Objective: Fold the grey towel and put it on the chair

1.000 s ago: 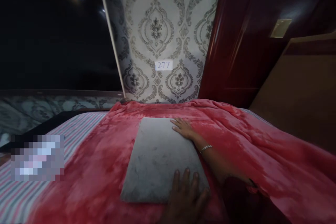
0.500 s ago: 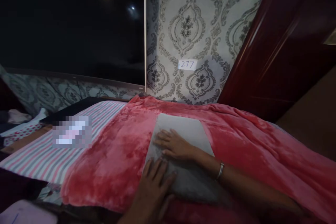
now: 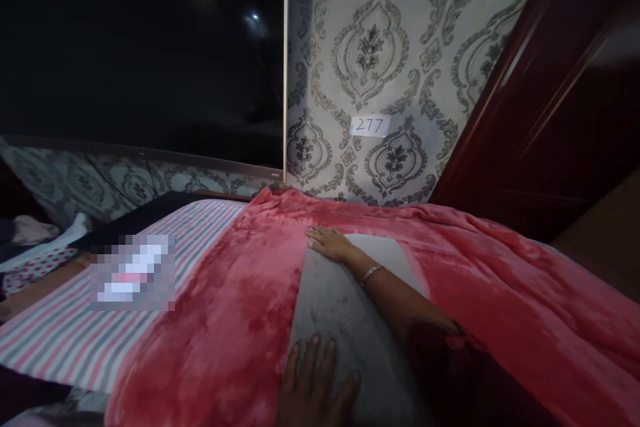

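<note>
- Two hands on one grey cloth (image 3: 345, 307), which lies flat on top of the red blanket (image 3: 230, 320), roughly mid-bed.
- Right hand (image 3: 333, 245) is pressed palm-down at the far left corner of the cloth, fingers spread, not gripping anything. One bracelet (image 3: 371, 273) on that wrist.
- Left hand (image 3: 313, 390) lies flat on the near edge, fingers splayed too, so no pinch or clamp there either, just resting pressure.
- Progress-wise, imo the cloth looks already laid out and mostly flat, w/ no big wrinkles I can spot. Near right part is hidden behind my forearm so can't tell about that bit. What's left looks like smoothing the edges.
- Count: 1 grey cloth, 1 red blanket, 1 striped sheet (image 3: 65, 327) showing at the left, 1 paper tag (image 3: 370, 125) reading 277 on the patterned wall (image 3: 400, 27), 1 dark wood panel (image 3: 560, 113) on the right.
</note>
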A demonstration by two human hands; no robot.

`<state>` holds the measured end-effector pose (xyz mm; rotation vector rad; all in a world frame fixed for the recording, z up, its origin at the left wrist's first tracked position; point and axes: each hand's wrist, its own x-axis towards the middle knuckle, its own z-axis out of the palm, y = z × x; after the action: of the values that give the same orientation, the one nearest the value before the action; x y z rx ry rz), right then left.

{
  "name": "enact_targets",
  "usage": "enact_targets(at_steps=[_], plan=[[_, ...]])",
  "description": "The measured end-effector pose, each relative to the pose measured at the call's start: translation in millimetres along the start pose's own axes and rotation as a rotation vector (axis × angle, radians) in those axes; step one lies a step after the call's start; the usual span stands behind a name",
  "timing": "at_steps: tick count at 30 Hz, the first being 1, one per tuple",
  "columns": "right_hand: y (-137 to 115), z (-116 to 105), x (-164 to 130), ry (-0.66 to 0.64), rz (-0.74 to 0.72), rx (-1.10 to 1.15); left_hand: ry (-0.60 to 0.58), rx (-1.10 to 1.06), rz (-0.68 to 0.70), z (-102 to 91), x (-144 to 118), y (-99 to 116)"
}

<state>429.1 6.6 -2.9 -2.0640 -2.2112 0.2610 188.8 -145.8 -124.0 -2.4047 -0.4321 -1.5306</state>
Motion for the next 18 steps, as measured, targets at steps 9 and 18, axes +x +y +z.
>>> enact_targets(at_steps=[9, 18], plan=[[-16, -8, -23, 0.088, 0.126, 0.002, -0.327, -0.082, -0.03, -44.2, 30, 3], [-67, 22, -179, -0.003, -0.235, -0.048, -0.324, -0.22, -0.055, -77.0, 31, -16]])
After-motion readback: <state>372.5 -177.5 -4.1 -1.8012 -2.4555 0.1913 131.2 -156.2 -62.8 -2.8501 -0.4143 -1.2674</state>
